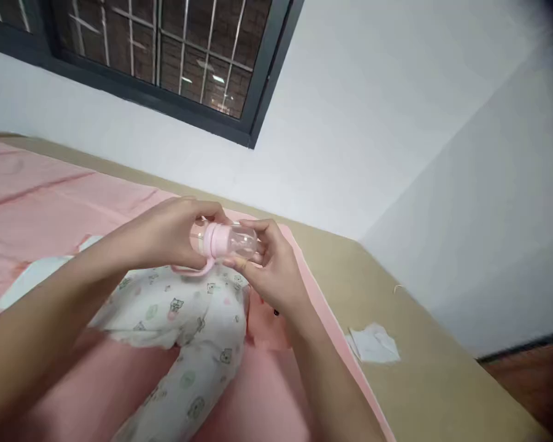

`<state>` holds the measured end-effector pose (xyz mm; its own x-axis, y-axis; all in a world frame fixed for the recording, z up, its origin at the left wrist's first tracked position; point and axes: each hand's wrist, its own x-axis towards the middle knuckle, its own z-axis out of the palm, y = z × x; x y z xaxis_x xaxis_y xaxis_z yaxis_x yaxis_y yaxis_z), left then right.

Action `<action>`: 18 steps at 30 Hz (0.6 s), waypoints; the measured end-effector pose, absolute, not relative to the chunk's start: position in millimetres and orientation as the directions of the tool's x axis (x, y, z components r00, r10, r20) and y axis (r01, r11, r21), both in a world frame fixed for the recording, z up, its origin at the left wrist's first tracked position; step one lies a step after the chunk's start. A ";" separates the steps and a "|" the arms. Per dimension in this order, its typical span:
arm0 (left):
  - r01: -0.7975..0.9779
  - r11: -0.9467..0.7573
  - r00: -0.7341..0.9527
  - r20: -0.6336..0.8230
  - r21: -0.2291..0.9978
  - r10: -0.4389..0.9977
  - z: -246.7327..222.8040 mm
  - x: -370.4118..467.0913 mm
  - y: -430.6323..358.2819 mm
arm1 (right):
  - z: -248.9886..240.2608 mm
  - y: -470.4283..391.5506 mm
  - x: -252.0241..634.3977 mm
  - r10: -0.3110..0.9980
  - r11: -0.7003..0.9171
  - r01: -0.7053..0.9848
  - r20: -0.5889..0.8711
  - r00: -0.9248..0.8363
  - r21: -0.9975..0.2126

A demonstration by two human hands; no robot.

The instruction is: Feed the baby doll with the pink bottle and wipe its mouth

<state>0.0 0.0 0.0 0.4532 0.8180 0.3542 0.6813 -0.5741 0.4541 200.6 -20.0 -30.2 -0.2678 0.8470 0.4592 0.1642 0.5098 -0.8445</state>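
A clear baby bottle with a pink collar point(217, 240) lies on its side in the air between my two hands. My left hand point(177, 230) is wrapped round the bottle's body, near its pink handle point(196, 270). At the other end, the fingers of my right hand point(271, 261) grip the clear cap point(243, 241), which covers the nipple. Whether the cap sits fully on the collar I cannot tell. Under my hands are white printed trousers point(179, 313) with small bears, and an orange-pink item point(265, 322) lies partly behind my right wrist.
A pink sheet point(37, 184) covers much of the tan surface point(336, 270). White folded tissue point(374, 344) lies on the tan part at right. White cloth point(32, 279) shows behind my left forearm. A barred window point(166, 55) is set in the white wall point(332, 123).
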 end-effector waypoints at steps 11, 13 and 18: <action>0.676 -0.558 0.432 0.353 0.481 0.829 -1.6 -0.6 -1.6 | -30.8 -20.4 198.5 0.839 0.520 0.131 0.476 -0.263 -0.844; 0.667 -0.561 0.429 0.363 0.490 0.827 -1.6 0.6 -1.3 | -30.9 -19.8 198.4 0.844 0.513 0.132 0.470 -0.259 -0.848; 0.660 -0.570 0.422 0.387 0.489 0.820 -0.3 2.5 -1.5 | -30.9 -20.1 197.6 0.850 0.505 0.119 0.469 -0.239 -0.855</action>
